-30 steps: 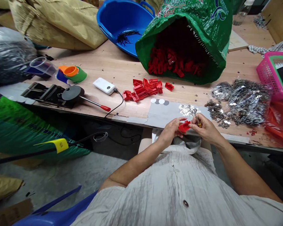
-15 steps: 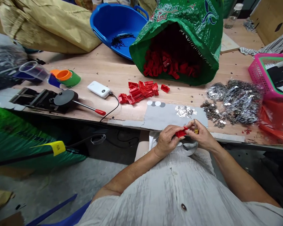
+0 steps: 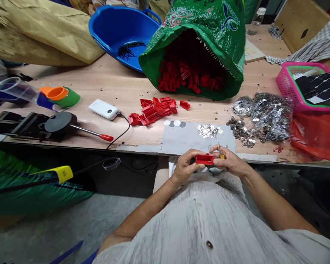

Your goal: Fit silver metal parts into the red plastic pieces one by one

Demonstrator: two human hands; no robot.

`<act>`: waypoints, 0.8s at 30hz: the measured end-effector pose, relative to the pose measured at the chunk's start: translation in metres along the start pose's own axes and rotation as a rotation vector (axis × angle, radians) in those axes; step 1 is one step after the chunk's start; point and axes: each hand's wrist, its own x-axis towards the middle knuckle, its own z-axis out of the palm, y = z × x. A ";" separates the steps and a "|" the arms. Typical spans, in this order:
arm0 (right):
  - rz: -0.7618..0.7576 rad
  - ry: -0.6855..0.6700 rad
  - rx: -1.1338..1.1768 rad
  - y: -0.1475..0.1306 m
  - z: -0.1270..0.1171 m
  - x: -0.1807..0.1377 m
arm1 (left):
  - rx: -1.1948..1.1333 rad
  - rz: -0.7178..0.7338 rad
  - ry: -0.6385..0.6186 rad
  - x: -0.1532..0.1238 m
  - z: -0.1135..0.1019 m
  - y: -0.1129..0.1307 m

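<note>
"One red casing (image 3: 204, 160) in hand. Position?"

"Between the hands, before the near edge of the table (image 3: 118, 82), its hollow side towards the camera."

"State of the left hand (image 3: 184, 168)?"

"Fingers closed on the casing's left end, gripping it."

"And the right hand (image 3: 230, 162)?"

"Fingers closed round a yellow-handled tool (image 3: 222, 156), its thin metal shaft pointing up. Fingertips are at the casing's right end; whether they press on it, I cannot tell."

"Work surface?"

"A grey sheet (image 3: 178, 141) lies along the table edge just beyond the hands. On it, a heap of small silver pieces (image 3: 209, 131); at its far left corner, a row of overlapping discs (image 3: 176, 123)."

"Stock?"

"A loose pile of red casings (image 3: 155, 110) beyond the sheet, to the left, with a single casing (image 3: 184, 105) lying just apart. More red parts (image 3: 178, 77) sit inside the mouth of a green sack (image 3: 222, 47)."

"Right side?"

"A clear bag of metal parts (image 3: 273, 117), near a pink basket (image 3: 283, 86)."
</note>
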 end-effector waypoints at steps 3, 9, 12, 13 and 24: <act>-0.123 0.241 -0.472 -0.017 -0.020 0.007 | -0.245 -0.213 0.081 -0.001 0.001 -0.004; -0.290 0.555 -1.282 -0.025 -0.046 0.031 | -0.502 -0.380 0.130 0.002 0.004 0.007; -0.266 0.551 -1.379 -0.020 -0.043 0.041 | -0.537 -0.408 0.132 0.003 0.006 0.011; -0.256 0.561 -1.391 -0.019 -0.041 0.044 | -0.534 -0.410 0.134 0.003 0.006 0.011; -0.297 0.537 -0.957 -0.025 -0.029 0.041 | 0.281 -0.010 0.220 0.007 0.009 0.006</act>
